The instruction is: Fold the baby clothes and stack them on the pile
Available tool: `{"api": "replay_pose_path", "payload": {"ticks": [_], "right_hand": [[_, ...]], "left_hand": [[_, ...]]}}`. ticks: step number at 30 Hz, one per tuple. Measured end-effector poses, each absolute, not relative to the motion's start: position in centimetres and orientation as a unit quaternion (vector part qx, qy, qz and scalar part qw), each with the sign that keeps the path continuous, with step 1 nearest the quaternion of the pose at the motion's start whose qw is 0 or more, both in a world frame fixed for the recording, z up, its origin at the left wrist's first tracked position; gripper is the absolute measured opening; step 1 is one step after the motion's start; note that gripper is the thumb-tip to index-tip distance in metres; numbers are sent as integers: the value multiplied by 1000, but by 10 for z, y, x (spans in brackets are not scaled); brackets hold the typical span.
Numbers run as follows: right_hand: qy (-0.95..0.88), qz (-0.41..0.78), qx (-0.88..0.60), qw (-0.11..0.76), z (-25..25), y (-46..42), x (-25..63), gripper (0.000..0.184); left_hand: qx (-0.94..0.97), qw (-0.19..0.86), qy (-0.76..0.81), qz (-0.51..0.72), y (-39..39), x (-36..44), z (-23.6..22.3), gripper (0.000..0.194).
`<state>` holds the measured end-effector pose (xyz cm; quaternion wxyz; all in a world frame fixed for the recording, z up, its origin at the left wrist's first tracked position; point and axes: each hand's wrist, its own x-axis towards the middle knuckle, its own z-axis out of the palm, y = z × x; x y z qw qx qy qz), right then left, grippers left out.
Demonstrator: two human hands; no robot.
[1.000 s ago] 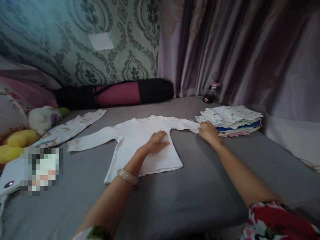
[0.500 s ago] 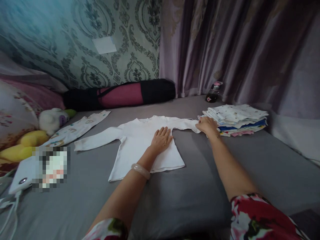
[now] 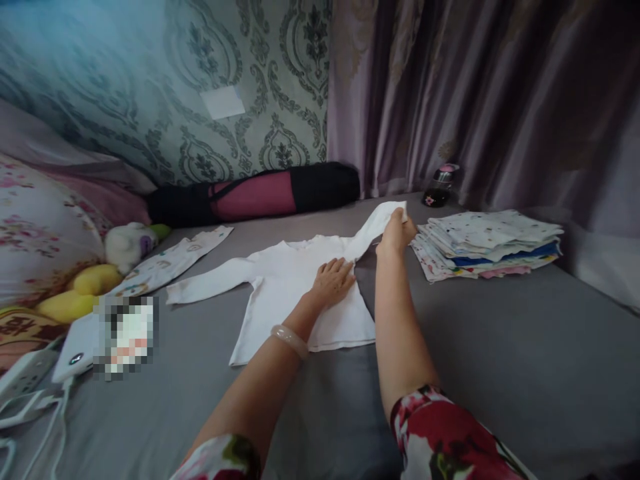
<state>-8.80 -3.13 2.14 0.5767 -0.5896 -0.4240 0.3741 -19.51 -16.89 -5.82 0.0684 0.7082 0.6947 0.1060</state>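
Note:
A white long-sleeved shirt (image 3: 287, 287) lies spread out on the grey bed sheet (image 3: 320, 407), its neckline toward the wall. My left hand (image 3: 333, 283) rests flat on the right side of the shirt's body, fingers stretched out. Pinched in my right hand (image 3: 397, 230) is the cuff end of the right sleeve (image 3: 373, 223), lifted off the sheet. The left sleeve (image 3: 210, 280) stays stretched out to the side. Just right of my right hand sits a stack of folded clothes (image 3: 490, 240).
A black and maroon long bag (image 3: 255, 193) lies along the wall. Patterned cloth (image 3: 175, 257), plush toys (image 3: 127, 247), a white power bank (image 3: 77, 347) with cables and a power strip (image 3: 30, 373) are at left. A dark bottle (image 3: 440, 187) stands by the curtain.
My right hand has raised the right sleeve's cuff off the sheet and brought it up and inward, away from the folded stack. My left hand stays on the shirt. The view has shifted slightly.

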Motion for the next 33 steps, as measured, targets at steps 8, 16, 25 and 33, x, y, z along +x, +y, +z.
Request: {"api": "replay_pose_path", "payload": {"ticks": [8, 16, 25, 33], "right_hand": [[-409, 400, -578, 582, 19, -19, -61, 52], [-416, 438, -541, 585, 12, -13, -64, 55], [-309, 643, -322, 623, 27, -18, -82, 27], [-199, 726, -268, 602, 42, -38, -105, 20]], "left_hand": [[653, 121, 735, 138, -113, -225, -55, 46], [653, 167, 737, 52, -84, -235, -52, 64], [637, 220, 733, -90, -61, -240, -19, 112], [646, 221, 725, -89, -56, -236, -13, 113]]}}
